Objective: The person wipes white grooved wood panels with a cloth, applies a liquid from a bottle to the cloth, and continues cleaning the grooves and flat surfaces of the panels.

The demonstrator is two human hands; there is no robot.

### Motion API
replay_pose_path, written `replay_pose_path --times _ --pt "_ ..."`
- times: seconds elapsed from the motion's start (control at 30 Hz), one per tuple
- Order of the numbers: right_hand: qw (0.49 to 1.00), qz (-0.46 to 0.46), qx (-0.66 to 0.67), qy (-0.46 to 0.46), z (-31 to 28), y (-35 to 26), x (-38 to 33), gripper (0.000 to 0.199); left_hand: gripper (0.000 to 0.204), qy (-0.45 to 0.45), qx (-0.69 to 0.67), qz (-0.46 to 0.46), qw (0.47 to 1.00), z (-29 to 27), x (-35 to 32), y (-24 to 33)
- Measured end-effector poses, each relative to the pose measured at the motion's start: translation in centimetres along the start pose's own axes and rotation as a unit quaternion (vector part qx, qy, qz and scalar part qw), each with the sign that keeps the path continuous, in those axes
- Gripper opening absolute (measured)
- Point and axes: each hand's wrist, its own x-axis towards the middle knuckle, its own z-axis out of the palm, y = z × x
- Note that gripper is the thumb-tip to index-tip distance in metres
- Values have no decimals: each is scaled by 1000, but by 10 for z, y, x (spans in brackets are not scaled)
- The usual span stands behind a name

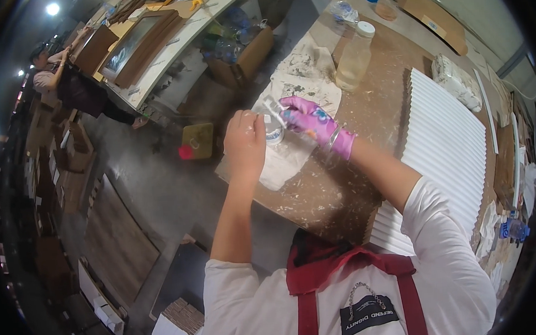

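Observation:
Over the near-left end of the brown worktable (337, 194), my two hands meet above a small white tub (274, 134) with blue marking. The bare left hand (245, 138) is closed, its fingers curled at the tub's left side. A small white bit shows by its fingertips, but what it grips is hidden. My right hand (315, 123), in a pink-purple flowered glove, pinches a narrow, pale, flat tool (274, 110). That tool is blurred and reaches toward the left fingers. Under the tub lies a stained white cloth (280, 168).
Beyond my right hand stands a white-capped bottle of cloudy liquid (354, 58). White corrugated sheet (448, 150) covers the right of the table. A yellow jug (197, 141) sits on the floor at left. Farther off, another person (76, 87) stands at a bench.

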Motion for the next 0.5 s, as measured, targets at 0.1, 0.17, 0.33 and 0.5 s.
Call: replay_pose_path --times 0.1,0.17,0.33,0.5 --pt "966 -168 -196 -30 2 10 -6 33 11 7 32 21 999 0 6 -4" --pt "982 -116 -126 -78 -5 11 -13 33 15 24 38 36 998 0 6 -8" --pt "993 104 39 -27 -16 2 -29 33 8 -1 27 -44 999 -3 2 -17" --pt "966 102 234 -47 -21 9 -29 37 9 4 -4 -38 999 -4 -2 -15"
